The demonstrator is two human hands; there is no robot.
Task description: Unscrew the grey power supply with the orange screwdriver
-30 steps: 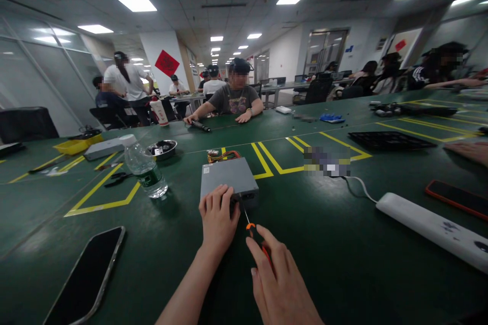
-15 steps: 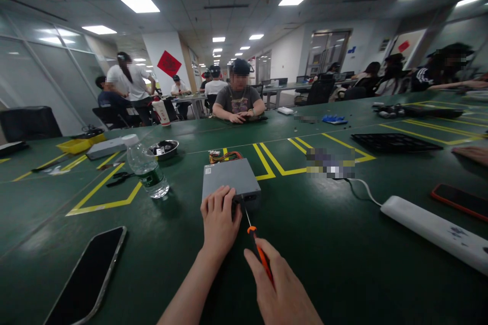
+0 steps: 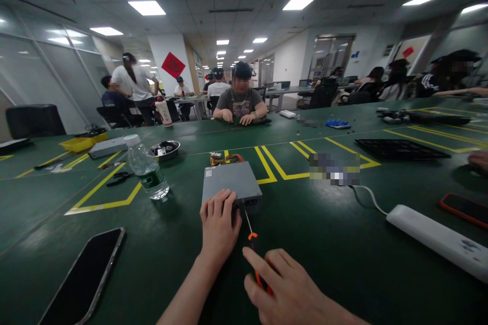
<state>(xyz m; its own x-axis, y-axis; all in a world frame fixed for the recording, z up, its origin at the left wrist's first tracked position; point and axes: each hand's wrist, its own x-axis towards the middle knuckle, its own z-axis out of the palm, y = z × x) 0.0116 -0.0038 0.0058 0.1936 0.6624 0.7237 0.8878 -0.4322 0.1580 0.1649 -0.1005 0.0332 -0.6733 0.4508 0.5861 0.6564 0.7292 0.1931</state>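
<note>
- Two bare hands are at work: my left hand (image 3: 219, 226) grips the near left edge of the grey metal box (image 3: 229, 180), fingers curled over its top and thumb down by its near face.
- My right hand (image 3: 285, 284) has a loose hold on the screwdriver (image 3: 253, 239), its orange-and-black handle between thumb and fingers, its thin shaft slanting up to the box's near face.
- I can't tell whether the tip is seated in anything; it's too small and dark there, so I'd feel for the bite before turning.
- To my mind the shaft wants to be square to that face, with steady forward pressure and short, slow twists, so the tip doesn't skate off.
- Since pushing may slide the box away, my left fingers should brace it firmly, thumb well out of the tip's path.
- As for the box, it lies flat on the green bench (image 3: 171, 254) in front of me, right of the water bottle (image 3: 152, 177).
- Its top is plain, smooth and dull, with a small pale label (image 3: 208, 172) at the far left corner.
- Coloured wires (image 3: 229, 159) bunch up beyond its far side, and a dark socket (image 3: 250, 203) shows towards the right of the near face.
</note>
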